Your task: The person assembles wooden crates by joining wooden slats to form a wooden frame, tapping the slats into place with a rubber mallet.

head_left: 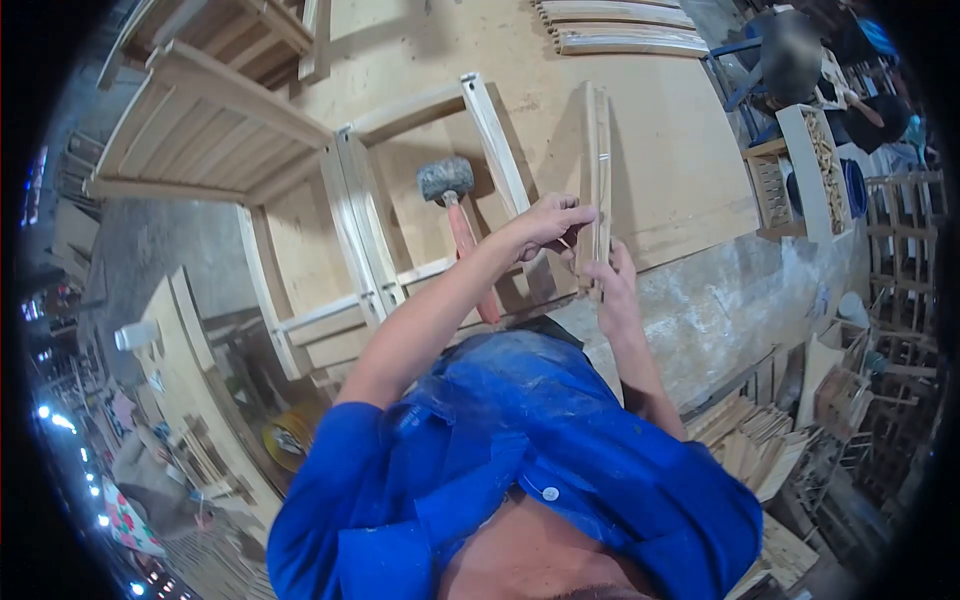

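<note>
Upright over the table edge stand some narrow wooden strips (597,150), held close together. My left hand (548,226) pinches them from the left side, fingers bent against the wood. Lower down, my right hand (618,285) grips their near end from the right. A rubber mallet (445,180) with a dark head and a red handle lies left of my hands, partly under my left forearm. Around it is a wooden frame (490,140) on the table. Another frame with slats (200,135) stands to the left of that.
The plywood tabletop (680,150) extends ahead. A stack of wooden strips (625,28) lies at its far side. At the upper right a person (870,115) is near a box of wooden pieces (822,160). More wood (750,440) is piled at the lower right.
</note>
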The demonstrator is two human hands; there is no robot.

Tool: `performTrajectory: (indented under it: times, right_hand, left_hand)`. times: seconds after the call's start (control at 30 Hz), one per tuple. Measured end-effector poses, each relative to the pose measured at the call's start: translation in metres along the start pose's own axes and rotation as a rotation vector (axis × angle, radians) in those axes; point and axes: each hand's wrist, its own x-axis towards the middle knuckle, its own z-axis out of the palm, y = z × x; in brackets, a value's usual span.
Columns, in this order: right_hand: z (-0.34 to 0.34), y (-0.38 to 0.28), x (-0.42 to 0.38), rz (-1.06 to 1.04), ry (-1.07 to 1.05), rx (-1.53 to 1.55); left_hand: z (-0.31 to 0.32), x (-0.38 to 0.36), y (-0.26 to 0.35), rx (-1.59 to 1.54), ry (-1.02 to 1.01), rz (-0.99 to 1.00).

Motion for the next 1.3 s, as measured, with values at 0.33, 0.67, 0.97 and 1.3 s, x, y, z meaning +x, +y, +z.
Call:
performTrajectory:
  times: [0.33,0.67,0.97,1.3]
  right_hand:
    - [-0.084,-0.041,-0.032,0.023,0.092,-0.014]
    - [-0.034,0.000,0.001,0.188,0.129,0.095]
    - [0.112,0.015,-0.012,-0.248,-0.078,0.104]
    - [0.318,0.001,0.035,-0.809,0.093,-0.676]
  left_hand:
    - [-0.049,-0.080,-0.036,0.594,0.522,0.802]
    - [-0.292,-0.332,0.000,0.465,1.540,0.929]
    - [-0.464,-0.319,-0.045,0.550,1.809,0.865]
    - [-0.498,-0.298,-0.042,0.997,1.721,0.453]
